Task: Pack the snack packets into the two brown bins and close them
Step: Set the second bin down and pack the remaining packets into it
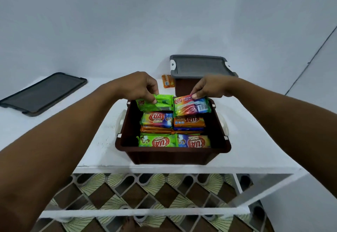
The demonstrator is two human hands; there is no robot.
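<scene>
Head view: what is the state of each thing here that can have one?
Near brown bin: open, lid off, packets inside.
Far brown bin: grey lid on top.
Loose lid: flat on the table, left of the bins.
Green packet: pinched by the left hand.
Red-blue packet: pinched by the right hand.
Orange packet: on the table, unpacked.

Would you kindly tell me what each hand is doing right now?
Left hand: pinching the green foil snack packet.
Right hand: pinching the red-and-blue foil snack packet.
</scene>
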